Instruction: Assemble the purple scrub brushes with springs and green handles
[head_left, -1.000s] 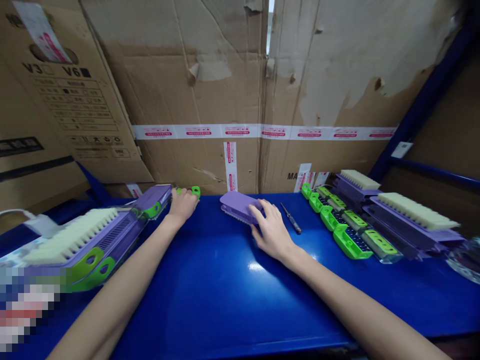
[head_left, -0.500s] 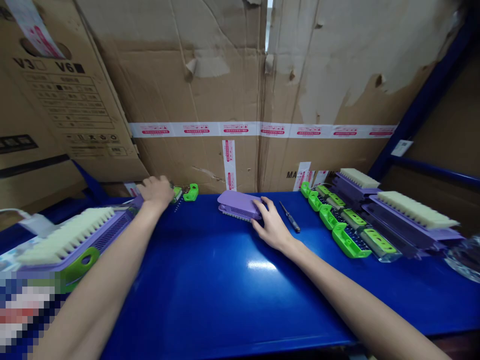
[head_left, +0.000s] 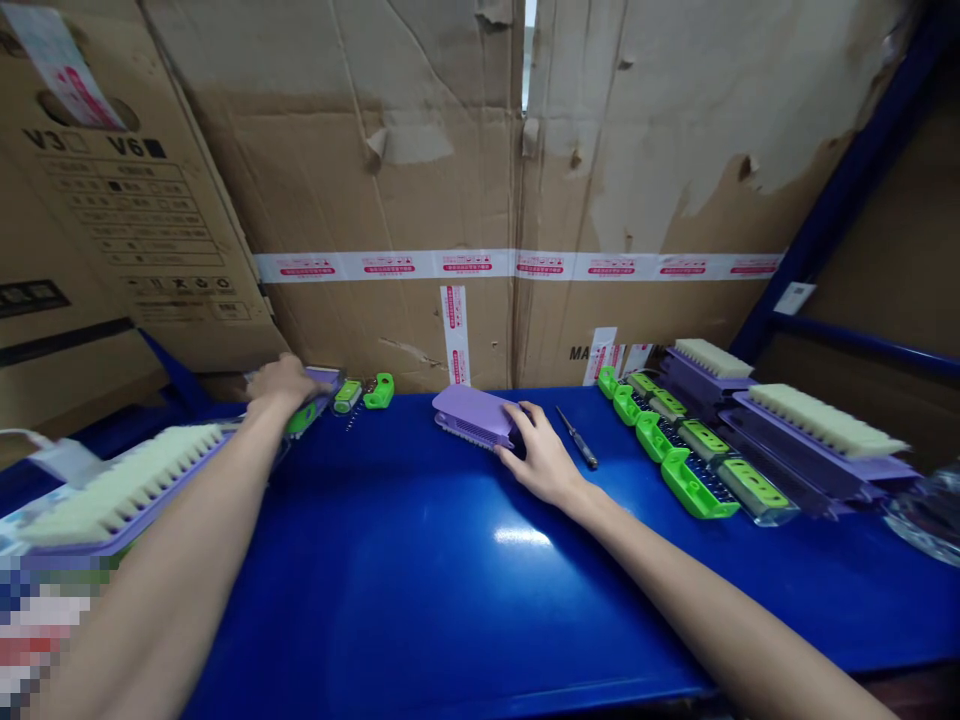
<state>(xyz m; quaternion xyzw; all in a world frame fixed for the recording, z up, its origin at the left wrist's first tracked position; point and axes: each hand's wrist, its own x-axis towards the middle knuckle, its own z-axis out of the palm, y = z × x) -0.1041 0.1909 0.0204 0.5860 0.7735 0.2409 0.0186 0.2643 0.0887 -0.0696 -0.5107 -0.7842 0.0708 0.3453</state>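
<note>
My right hand (head_left: 544, 458) grips the near right end of a purple brush housing (head_left: 472, 412), with fingers over its top and the thumb along its side. The housing lies on the blue table, smooth side up, with small teeth along its lower edge. At the back left, my left hand (head_left: 281, 387) is over a purple and green part (head_left: 324, 378). Its fingers are blurred and partly hidden, so its hold cannot be made out. A green-topped clear piece (head_left: 347, 396) and a green bracket (head_left: 380, 391) stand just right of that hand. A screwdriver (head_left: 577, 438) lies beyond my right hand.
Green brackets (head_left: 694, 485) and green-topped clear pieces (head_left: 754, 485) line the right side. Purple housings with cream bristles (head_left: 829, 420) stack beyond them. Another bristled brush (head_left: 120, 480) lies at left beside a white plug (head_left: 71, 462). Cardboard (head_left: 390, 190) walls the back.
My left hand has shifted left, and more of the purple and green part shows to its right. My right hand stays on the purple brush housing.
</note>
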